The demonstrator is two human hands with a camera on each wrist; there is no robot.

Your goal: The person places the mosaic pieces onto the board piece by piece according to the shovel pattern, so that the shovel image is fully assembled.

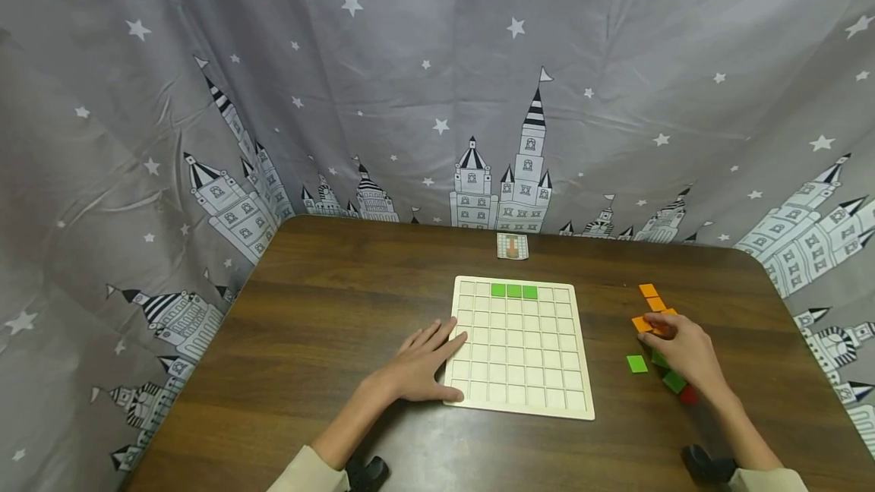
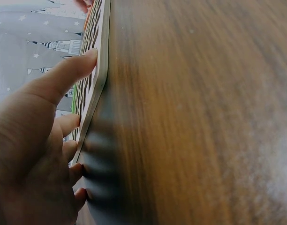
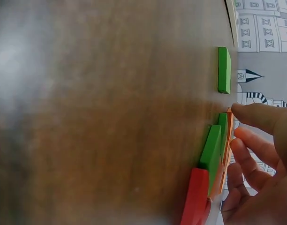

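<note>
A cream grid board (image 1: 519, 407) lies on the table, with a row of three green tiles (image 1: 515, 291) in its top row. My left hand (image 1: 424, 367), fingers spread, rests along the board's left edge. In the left wrist view its thumb (image 2: 71, 75) touches the board's rim (image 2: 103, 56). Off to the right, my right hand (image 1: 687, 351) is low over a cluster of loose tiles. Its thumb and index finger are bent about an orange tile (image 1: 640, 324); whether they pinch it I cannot tell. Green tiles (image 3: 211, 147) and a red tile (image 3: 195, 194) lie beside this hand, partly covered.
Behind the board lies a small pattern card (image 1: 513, 246). More orange tiles (image 1: 647, 291) are above the right hand, and a single green tile (image 1: 637, 364) lies left of it. A grey curtain (image 1: 410, 97) with castles hangs along the table's far edge.
</note>
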